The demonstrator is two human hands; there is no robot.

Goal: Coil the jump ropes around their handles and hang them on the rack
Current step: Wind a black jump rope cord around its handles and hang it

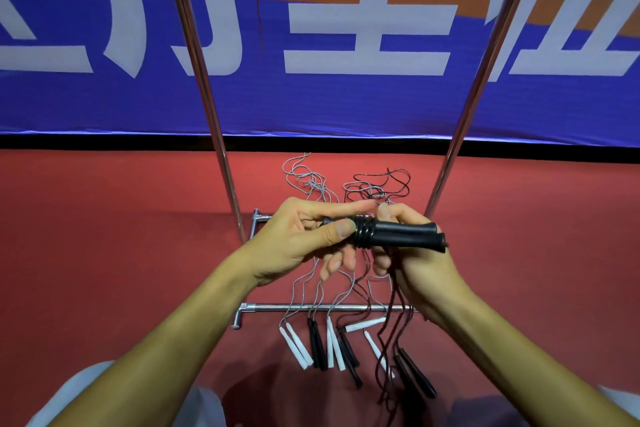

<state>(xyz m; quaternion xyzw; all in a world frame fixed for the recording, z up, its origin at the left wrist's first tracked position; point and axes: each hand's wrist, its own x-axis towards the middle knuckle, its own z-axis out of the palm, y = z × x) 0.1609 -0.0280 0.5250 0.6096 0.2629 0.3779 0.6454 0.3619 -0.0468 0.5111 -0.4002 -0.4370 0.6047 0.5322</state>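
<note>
the left hand (304,239) and the right hand (419,263) hold a pair of black handles (398,236) side by side, horizontal, above the red floor (104,236). the handles are smooth, matte, slightly flared at the right end. a thin black cord (364,231) is wound in several tight turns around their left portion. the left thumb presses on the coil and the left forefinger lies along the top of it; the remaining left fingers hang loosely curled beneath. the right fingers curl around the handles from behind, and the palm supports the flared end. loose cord drops from the hands to the floor. below, more jump ropes (332,347) lie on the floor: tapered white and black handles in pairs, with thin grey and dark cords running over the lower bar of a chrome tube rack (221,156). tangled cord lies farther back between the rack uprights. a blue banner (346,104) behind carries large white characters, cropped and not legible in full.
</note>
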